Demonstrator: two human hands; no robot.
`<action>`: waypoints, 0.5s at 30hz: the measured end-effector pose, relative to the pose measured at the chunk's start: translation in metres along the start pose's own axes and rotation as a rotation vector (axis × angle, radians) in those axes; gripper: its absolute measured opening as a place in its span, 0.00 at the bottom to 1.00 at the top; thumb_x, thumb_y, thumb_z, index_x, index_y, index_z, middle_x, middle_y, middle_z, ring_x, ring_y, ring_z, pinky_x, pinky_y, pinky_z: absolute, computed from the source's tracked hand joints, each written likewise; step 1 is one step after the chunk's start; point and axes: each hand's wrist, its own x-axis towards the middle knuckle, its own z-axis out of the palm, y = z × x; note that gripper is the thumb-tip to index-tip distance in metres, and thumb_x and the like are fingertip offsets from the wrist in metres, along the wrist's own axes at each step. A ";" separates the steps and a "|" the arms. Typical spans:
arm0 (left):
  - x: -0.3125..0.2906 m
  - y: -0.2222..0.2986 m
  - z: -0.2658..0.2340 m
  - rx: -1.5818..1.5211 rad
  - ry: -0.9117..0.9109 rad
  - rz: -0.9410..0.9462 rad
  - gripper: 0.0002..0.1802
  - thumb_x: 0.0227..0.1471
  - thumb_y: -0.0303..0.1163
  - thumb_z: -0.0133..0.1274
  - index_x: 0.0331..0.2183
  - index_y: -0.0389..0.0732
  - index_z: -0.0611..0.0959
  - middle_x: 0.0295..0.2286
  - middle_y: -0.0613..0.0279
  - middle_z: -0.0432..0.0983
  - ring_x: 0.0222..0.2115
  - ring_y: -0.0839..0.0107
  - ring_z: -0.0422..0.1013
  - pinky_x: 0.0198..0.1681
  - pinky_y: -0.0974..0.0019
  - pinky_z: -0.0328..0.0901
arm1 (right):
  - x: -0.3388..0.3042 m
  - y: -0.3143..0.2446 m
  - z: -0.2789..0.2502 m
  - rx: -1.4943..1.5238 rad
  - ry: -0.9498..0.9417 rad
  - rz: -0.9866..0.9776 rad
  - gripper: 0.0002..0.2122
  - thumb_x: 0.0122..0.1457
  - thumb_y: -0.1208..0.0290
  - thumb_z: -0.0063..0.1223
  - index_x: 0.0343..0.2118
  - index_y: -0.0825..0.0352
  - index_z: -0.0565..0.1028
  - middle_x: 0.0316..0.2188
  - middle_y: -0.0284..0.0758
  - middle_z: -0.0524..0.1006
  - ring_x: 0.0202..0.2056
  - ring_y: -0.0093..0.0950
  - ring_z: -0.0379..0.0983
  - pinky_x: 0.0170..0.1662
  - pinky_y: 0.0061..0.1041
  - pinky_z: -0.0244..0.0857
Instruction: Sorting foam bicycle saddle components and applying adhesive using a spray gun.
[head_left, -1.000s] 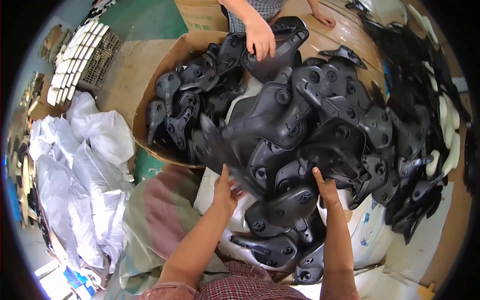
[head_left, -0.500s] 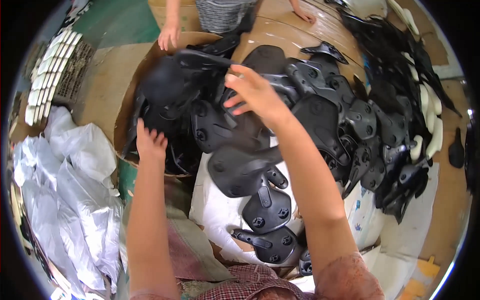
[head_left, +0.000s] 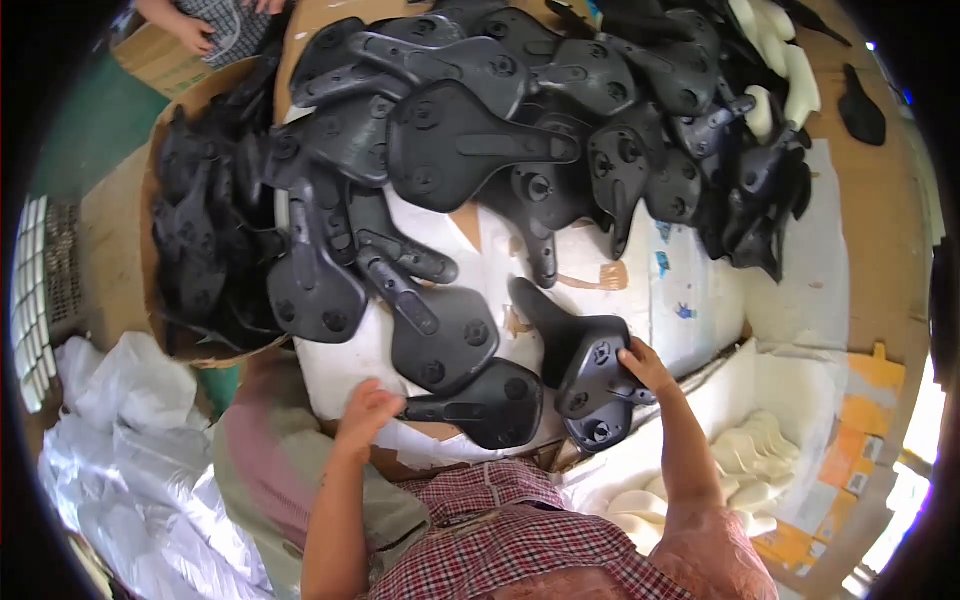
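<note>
Hands apart, both low in view. Right hand point(head_left: 655, 372) clamped on a glossy black plastic saddle-shaped shell point(head_left: 592, 378) with round sockets, thumb on its face; shell is tilted, at the near edge of the work surface, right of centre. A second black shell with a long smooth nose point(head_left: 545, 315) sits against it, nose pointing up and left; can't tell if the hand grips that one too.

Left hand point(head_left: 368, 410) is loosely curled at the narrow tip of a flat-lying black saddle shell with two sockets point(head_left: 500, 402); can't tell if it touches or pinches it. Another black shell with its nose up-left point(head_left: 445, 338) lies just behind, partly overlapped.

Surface is a white sheet-like cover point(head_left: 345, 372). Beyond: a heap of overlapping black plastic shells point(head_left: 455, 150) across the far side. Left: a brown cardboard box point(head_left: 222, 357) filled with similar shells. Lower left: a striped woven sack point(head_left: 265, 435), then whitish translucent plastic bags point(head_left: 160, 450). Lower right: cream curved pieces point(head_left: 755, 448) in a white-lined container point(head_left: 800, 385). More long cream pieces point(head_left: 800, 85) upper right. Co-worker's hand point(head_left: 195, 35) upper left, above the box.
</note>
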 end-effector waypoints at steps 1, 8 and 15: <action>0.007 -0.025 0.008 -0.001 -0.107 0.100 0.37 0.38 0.39 0.64 0.48 0.38 0.65 0.32 0.61 0.72 0.32 0.71 0.68 0.35 0.67 0.63 | -0.004 0.005 -0.001 -0.049 -0.022 0.012 0.24 0.49 0.53 0.57 0.42 0.69 0.72 0.28 0.36 0.75 0.31 0.26 0.71 0.34 0.25 0.66; 0.022 -0.037 0.079 -0.132 -0.147 0.081 0.17 0.42 0.30 0.61 0.36 0.42 0.75 0.25 0.65 0.73 0.26 0.75 0.68 0.30 0.71 0.63 | 0.007 -0.050 0.001 -0.457 -0.022 -0.082 0.31 0.36 0.50 0.66 0.39 0.71 0.74 0.28 0.42 0.77 0.37 0.36 0.73 0.44 0.30 0.65; 0.031 0.023 0.073 -0.619 -0.051 0.084 0.10 0.50 0.39 0.54 0.26 0.44 0.74 0.20 0.69 0.70 0.17 0.77 0.65 0.22 0.75 0.60 | -0.006 -0.110 0.021 -0.200 0.064 -0.096 0.19 0.41 0.63 0.66 0.29 0.74 0.75 0.22 0.43 0.76 0.24 0.30 0.72 0.31 0.28 0.67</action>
